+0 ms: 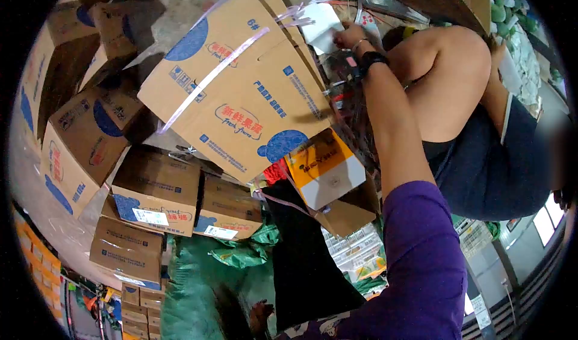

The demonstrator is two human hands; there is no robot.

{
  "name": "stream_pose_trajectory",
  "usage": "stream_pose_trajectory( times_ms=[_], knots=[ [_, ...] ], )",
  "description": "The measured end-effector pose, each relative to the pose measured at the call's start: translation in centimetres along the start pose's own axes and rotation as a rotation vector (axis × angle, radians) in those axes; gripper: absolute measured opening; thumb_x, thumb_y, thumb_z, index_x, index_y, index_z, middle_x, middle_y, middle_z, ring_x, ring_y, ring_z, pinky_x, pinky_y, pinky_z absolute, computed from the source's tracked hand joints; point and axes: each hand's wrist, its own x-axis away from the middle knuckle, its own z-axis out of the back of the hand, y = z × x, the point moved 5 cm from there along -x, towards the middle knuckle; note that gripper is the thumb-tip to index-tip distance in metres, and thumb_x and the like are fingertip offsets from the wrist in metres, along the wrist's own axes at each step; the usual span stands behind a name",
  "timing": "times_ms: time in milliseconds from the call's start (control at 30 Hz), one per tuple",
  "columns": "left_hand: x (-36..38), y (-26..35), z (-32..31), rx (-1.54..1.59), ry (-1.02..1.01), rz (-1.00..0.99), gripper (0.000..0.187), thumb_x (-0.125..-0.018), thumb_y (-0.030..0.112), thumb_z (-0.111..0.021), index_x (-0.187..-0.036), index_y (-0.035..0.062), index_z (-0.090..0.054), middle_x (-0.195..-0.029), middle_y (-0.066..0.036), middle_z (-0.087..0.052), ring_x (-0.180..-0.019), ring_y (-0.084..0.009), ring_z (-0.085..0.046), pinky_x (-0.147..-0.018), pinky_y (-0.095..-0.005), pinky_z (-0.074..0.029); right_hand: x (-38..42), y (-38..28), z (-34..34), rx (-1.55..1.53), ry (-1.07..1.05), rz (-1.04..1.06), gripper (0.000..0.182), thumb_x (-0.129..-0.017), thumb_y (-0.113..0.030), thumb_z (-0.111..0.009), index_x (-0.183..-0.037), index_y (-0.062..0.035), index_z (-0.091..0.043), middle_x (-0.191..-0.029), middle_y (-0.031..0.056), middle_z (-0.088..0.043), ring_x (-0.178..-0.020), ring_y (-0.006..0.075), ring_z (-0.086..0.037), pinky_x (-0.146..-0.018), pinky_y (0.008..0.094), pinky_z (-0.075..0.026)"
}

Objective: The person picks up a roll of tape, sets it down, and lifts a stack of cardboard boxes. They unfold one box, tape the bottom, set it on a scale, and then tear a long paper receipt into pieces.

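My right hand reaches out at the top centre, with a black watch on its wrist. Its fingers are closed at the right edge of a white square card. Just beyond the fingers, a piece with red print lies partly hidden. Left of that arm, a big "fresh fruits" carton sits tilted with a pale strap across it. An orange-and-white box touches its lower corner. Low in view, a dark shape like my left hand is in shadow, its fingers unclear.
Several similar cartons stand along the left. Green sheeting lies near my black trouser leg. Close on the right is another person's bare knee. At the top right, an open carton stands beside green produce.
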Motion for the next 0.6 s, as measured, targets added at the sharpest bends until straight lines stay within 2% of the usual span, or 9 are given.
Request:
stream_pose_trajectory(
  times_ms=[67,133,167,200,300,333,467,533,600],
  knots=[
    [-1.5,-5.0,1.3,0.103,0.044,0.151,0.034,-0.084,0.023,-0.057,-0.110,0.0018,-0.053,-0.092,-0.009,-0.062,-0.080,-0.0183,-0.060,-0.068,-0.0295,-0.049,1.7,0.2,-2.3,0.426,-0.070,0.108,0.035,-0.069,-0.024,-0.060,-0.096,-0.0017,-0.063,-0.085,0.0163,-0.064,-0.075,0.0292,-0.062,-0.068,0.0382,-0.048],
    [-1.4,-1.0,1.2,0.406,0.015,0.198,0.034,-0.086,0.022,-0.054,-0.112,0.0000,-0.051,-0.092,-0.011,-0.062,-0.078,-0.0193,-0.060,-0.066,-0.0300,-0.048,7.8,-2.3,-1.2,0.241,-0.130,0.109,0.033,-0.069,-0.028,-0.059,-0.087,-0.0006,-0.063,-0.084,0.0203,-0.062,-0.077,0.0343,-0.060,-0.071,0.0405,-0.047],
    [-1.4,2.2,0.6,0.720,-0.015,0.240,0.034,-0.088,0.022,-0.050,-0.113,-0.0019,-0.049,-0.091,-0.013,-0.061,-0.076,-0.0203,-0.059,-0.065,-0.0306,-0.048,11.5,-4.3,-0.2,0.231,-0.116,0.129,0.033,-0.071,-0.028,-0.057,-0.089,-0.0003,-0.062,-0.084,0.0209,-0.061,-0.080,0.0358,-0.059,-0.074,0.0416,-0.046],
    [-1.2,5.4,-0.1,0.695,-0.124,-0.038,0.042,-0.088,0.029,-0.050,-0.112,-0.0054,-0.047,-0.080,-0.013,-0.061,-0.069,-0.0197,-0.059,-0.064,-0.0323,-0.048,14.6,-5.1,0.5,0.282,-0.094,0.349,0.033,-0.075,-0.026,-0.054,-0.094,-0.0005,-0.061,-0.091,0.0218,-0.060,-0.086,0.0369,-0.057,-0.077,0.0420,-0.045],
    [0.1,12.0,-0.4,0.604,0.073,0.074,0.038,-0.089,0.026,-0.050,-0.109,-0.0062,-0.049,-0.079,-0.013,-0.061,-0.069,-0.0172,-0.058,-0.065,-0.0303,-0.047,25.2,-11.5,3.6,0.168,-0.271,0.443,0.020,-0.078,-0.016,-0.051,-0.091,-0.0031,-0.059,-0.084,0.0160,-0.056,-0.078,0.0342,-0.054,-0.071,0.0423,-0.044],
    [1.2,18.1,-1.3,-0.038,0.058,-0.215,0.034,-0.088,0.023,-0.051,-0.106,-0.0055,-0.052,-0.081,-0.011,-0.061,-0.070,-0.0156,-0.057,-0.067,-0.0281,-0.046,28.0,-11.2,3.1,0.119,-0.162,0.669,0.017,-0.078,-0.014,-0.051,-0.090,-0.0061,-0.059,-0.086,0.0134,-0.055,-0.077,0.0329,-0.054,-0.068,0.0406,-0.045],
    [0.1,27.2,-3.3,0.062,0.129,-0.260,0.027,-0.084,0.016,-0.055,-0.102,-0.0034,-0.055,-0.087,-0.007,-0.058,-0.079,-0.0148,-0.055,-0.071,-0.0268,-0.044,36.5,-15.5,4.4,-0.169,-0.365,0.550,0.015,-0.080,-0.019,-0.052,-0.083,-0.0054,-0.056,-0.079,0.0146,-0.053,-0.074,0.0347,-0.053,-0.062,0.0419,-0.044],
    [-2.0,29.4,-4.3,0.473,-0.185,-0.349,0.040,-0.087,0.034,-0.052,-0.111,0.0010,-0.052,-0.099,-0.008,-0.057,-0.089,-0.0203,-0.055,-0.075,-0.0339,-0.045,39.9,-16.9,4.8,-0.242,-0.548,0.529,0.018,-0.081,-0.022,-0.052,-0.079,-0.0041,-0.052,-0.077,0.0149,-0.052,-0.070,0.0351,-0.052,-0.059,0.0422,-0.043],
    [-1.2,33.8,-5.8,0.629,-0.168,-0.254,0.048,-0.087,0.042,-0.047,-0.114,0.0024,-0.050,-0.102,-0.011,-0.056,-0.091,-0.0232,-0.055,-0.075,-0.0354,-0.046,43.4,-19.0,6.8,-0.450,-0.569,0.714,0.009,-0.078,-0.016,-0.056,-0.077,-0.0073,-0.052,-0.075,0.0116,-0.050,-0.068,0.0316,-0.052,-0.059,0.0399,-0.043]
  ],
)
